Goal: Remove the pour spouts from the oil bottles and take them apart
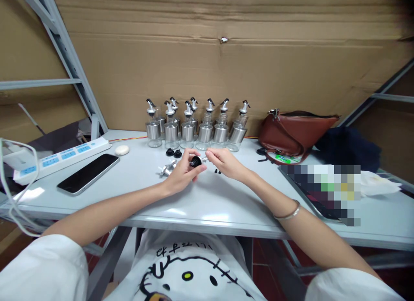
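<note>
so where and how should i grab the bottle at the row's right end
Likely best around the silver sleeve on that bottle, with the right hand from its front right. The sleeve is a wide cylinder, and that side is open toward the brown bag, while another bottle crowds its left. The pourer on top is narrow and angled, probably a poorer hold.

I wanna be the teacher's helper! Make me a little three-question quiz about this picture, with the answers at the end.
1. True or false: the glass bottles are all lying on their sides.
2. Which of these is closest to the power strip?
A) the brown handbag
B) the phone
C) the bottles
3. Fill the gap: the ____ hand is around the black round piece.

Key:
1. False; they stand upright.
2. B
3. left
</note>
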